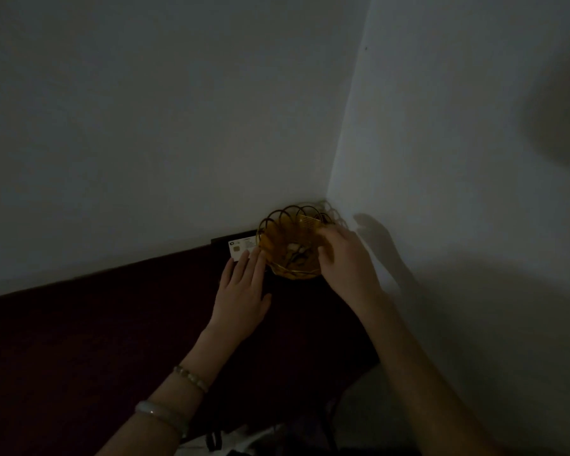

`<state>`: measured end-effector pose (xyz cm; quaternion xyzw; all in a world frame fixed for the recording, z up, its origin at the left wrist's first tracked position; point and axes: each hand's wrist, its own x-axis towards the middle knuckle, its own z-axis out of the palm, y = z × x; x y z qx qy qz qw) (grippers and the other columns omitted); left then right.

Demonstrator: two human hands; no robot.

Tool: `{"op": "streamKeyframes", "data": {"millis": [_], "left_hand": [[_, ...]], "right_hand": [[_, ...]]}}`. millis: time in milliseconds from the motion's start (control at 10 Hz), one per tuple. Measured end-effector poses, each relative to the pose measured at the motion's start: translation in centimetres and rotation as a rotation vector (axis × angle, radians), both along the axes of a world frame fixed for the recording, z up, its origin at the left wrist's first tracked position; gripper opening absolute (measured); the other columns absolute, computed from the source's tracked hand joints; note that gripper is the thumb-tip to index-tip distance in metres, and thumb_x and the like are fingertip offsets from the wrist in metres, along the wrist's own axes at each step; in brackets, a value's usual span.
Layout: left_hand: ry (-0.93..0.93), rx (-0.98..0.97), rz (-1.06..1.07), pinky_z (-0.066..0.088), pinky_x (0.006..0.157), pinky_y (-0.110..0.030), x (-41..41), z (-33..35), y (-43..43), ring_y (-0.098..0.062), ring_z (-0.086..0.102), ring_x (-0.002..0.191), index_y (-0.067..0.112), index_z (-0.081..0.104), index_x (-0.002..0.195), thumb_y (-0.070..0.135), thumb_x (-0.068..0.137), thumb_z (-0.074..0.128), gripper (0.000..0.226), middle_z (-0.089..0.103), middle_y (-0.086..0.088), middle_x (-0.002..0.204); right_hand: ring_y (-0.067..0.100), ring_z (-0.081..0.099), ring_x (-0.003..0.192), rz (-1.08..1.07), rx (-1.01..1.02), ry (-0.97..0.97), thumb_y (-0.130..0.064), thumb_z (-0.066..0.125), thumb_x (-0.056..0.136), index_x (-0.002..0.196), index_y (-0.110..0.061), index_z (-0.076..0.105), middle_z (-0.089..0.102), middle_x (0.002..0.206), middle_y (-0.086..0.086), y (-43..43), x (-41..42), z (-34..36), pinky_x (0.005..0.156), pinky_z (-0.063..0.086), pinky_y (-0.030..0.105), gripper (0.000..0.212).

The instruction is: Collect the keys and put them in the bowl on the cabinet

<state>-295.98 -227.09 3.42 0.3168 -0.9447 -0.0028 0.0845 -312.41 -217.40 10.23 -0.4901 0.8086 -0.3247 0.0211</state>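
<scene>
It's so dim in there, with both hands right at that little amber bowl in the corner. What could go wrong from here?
The right hand reaches over the rim of the light openwork bowl, so pulling back carelessly could tip or drag it. The left hand lies flat beside it, its fingertips on a white card that it could push along the dark cabinet top. In this poor light, small items in the bowl are hard to make out.

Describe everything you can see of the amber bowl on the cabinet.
The amber bowl looks like translucent glass or plastic with a scalloped, looped rim. It sits upright on the dark cabinet top, in the wall corner. Small objects lie inside, too dim to identify. The left hand rests against its left side; the right hand covers its right rim.
</scene>
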Motion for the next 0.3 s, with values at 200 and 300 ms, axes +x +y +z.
{"op": "streamKeyframes", "data": {"millis": [200, 300], "left_hand": [[-0.025, 0.0, -0.054, 0.014, 0.116, -0.04, 0.0, 1.6, 0.3, -0.028, 0.009, 0.142, 0.005, 0.002, 0.145, 0.039, 0.091, 0.047, 0.077, 0.009, -0.015, 0.155], [0.109, -0.071, -0.068, 0.015, 0.116, -0.042, 0.4, 4.1, 0.7, -0.029, 0.015, 0.141, 0.003, 0.011, 0.144, 0.036, 0.09, 0.049, 0.073, 0.017, -0.017, 0.154]], "right_hand": [[0.029, 0.041, 0.125, -0.01, 0.113, 0.015, -0.012, 0.05, 0.09, 0.129, -0.005, 0.045, 0.047, 0.135, 0.016, 2.3, 1.7, -0.8, 0.106, 0.033, 0.039, 0.04], [0.03, 0.04, 0.126, -0.06, 0.083, 0.131, -0.015, 0.05, 0.09, 0.134, -0.007, 0.038, 0.044, 0.139, 0.016, 2.9, 2.4, 0.2, 0.105, 0.033, 0.039, 0.047]]}}
